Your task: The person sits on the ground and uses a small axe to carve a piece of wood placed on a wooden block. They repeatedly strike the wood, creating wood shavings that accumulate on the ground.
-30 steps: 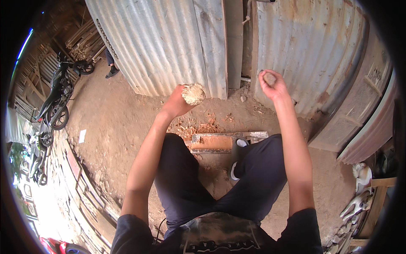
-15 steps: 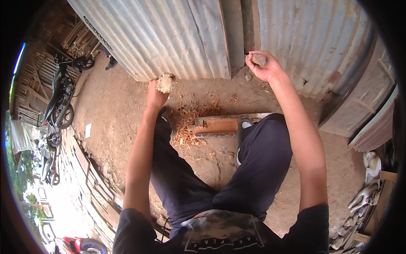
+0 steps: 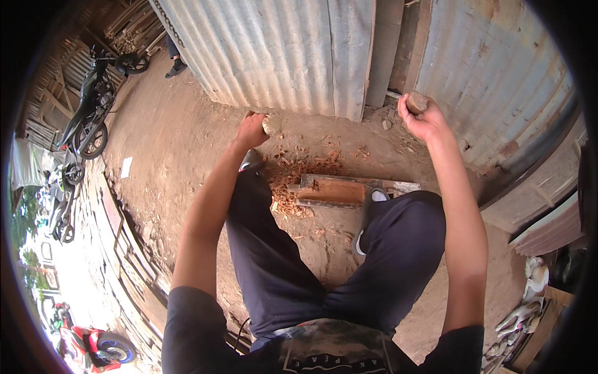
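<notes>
My left hand (image 3: pixel 250 129) is raised ahead on the left, fingers closed round a pale wooden piece (image 3: pixel 272 124) whose rough, round end faces me. Ahead on the right, my right hand (image 3: pixel 427 119) grips a tool with a blunt brown end (image 3: pixel 417 103). A thin light rod sticks out past its fingers; the tool's kind is unclear. On the ground beyond my knees lies a hollowed wooden block (image 3: pixel 336 190), reddish inside, with my right foot (image 3: pixel 379 196) against it. Reddish wood shavings (image 3: pixel 291 202) are scattered at its left.
Corrugated metal sheets (image 3: pixel 280 56) stand close ahead. Motorbikes (image 3: pixel 90 118) are parked at left, with a red one (image 3: pixel 93 343) lower down. Boards (image 3: pixel 134 249) lie along the left. A dog (image 3: pixel 526 305) rests at right near wooden panels (image 3: pixel 542 184). Another person's foot (image 3: pixel 176 67) shows far left.
The view has shifted, so the surroundings sit further right. The pale piece in my left hand has turned, showing less of its frayed end. Both hands keep their hold.
</notes>
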`<control>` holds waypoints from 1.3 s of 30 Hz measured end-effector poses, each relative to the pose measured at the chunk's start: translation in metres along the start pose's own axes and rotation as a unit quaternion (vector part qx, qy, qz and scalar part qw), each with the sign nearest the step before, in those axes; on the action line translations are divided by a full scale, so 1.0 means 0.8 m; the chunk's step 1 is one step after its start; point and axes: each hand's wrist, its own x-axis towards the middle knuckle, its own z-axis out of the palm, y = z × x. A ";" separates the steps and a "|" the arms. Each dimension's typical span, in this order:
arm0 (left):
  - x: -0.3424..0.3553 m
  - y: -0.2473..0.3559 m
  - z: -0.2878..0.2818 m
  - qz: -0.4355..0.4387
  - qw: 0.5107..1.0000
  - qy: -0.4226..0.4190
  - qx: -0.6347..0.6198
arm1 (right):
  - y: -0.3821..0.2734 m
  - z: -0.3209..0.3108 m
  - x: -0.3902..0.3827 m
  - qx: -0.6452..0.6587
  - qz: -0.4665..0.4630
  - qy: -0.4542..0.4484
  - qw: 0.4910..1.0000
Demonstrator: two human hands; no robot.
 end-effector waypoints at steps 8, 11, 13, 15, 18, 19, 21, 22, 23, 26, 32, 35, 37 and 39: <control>-0.059 -0.062 -0.005 -0.159 0.870 -0.464 0.052 | 0.032 0.011 -0.009 -0.036 0.019 -0.014 0.999; -0.120 -0.147 0.021 -0.315 0.735 -0.580 -0.154 | 0.053 0.023 -0.006 -0.051 0.052 -0.041 0.997; -0.135 -0.146 0.038 -0.295 0.779 -0.507 -0.220 | 0.053 0.024 -0.009 -0.062 0.047 -0.044 0.996; -0.143 -0.118 0.034 -0.185 0.895 -0.340 -0.220 | 0.049 0.021 -0.007 -0.073 0.049 -0.053 0.995; -0.153 -0.131 0.053 -0.126 0.978 -0.139 0.095 | 0.052 0.027 -0.001 -0.078 0.075 -0.075 0.991; -0.146 -0.145 0.047 -0.208 0.962 -0.147 0.098 | 0.057 0.028 0.000 -0.077 0.081 -0.076 0.991; -0.119 -0.128 0.035 -0.222 0.959 -0.138 0.110 | 0.052 0.022 0.000 -0.070 0.073 -0.049 0.994; -0.113 -0.131 0.030 -0.236 0.949 -0.166 0.128 | 0.051 0.021 0.000 -0.058 0.074 -0.034 0.995; -0.113 -0.120 0.041 -0.239 0.942 -0.188 0.140 | 0.051 0.019 0.003 -0.047 0.074 -0.020 0.996; -0.144 -0.149 0.063 -0.212 0.932 -0.241 0.170 | 0.068 0.025 0.020 -0.042 0.085 -0.049 0.994; -0.166 -0.095 0.014 -0.264 0.952 -0.153 0.019 | 0.060 0.006 0.008 -0.140 0.025 -0.030 0.989; -0.151 -0.041 -0.054 -0.274 0.922 -0.263 -0.076 | 0.036 -0.016 0.014 -0.165 0.026 -0.046 0.985; -0.146 -0.027 -0.086 -0.324 0.827 -0.427 -0.170 | 0.038 -0.018 0.010 -0.196 0.012 -0.029 0.980; -0.159 -0.043 -0.084 -0.324 0.843 -0.390 -0.179 | 0.048 -0.015 0.004 -0.205 0.012 -0.027 0.978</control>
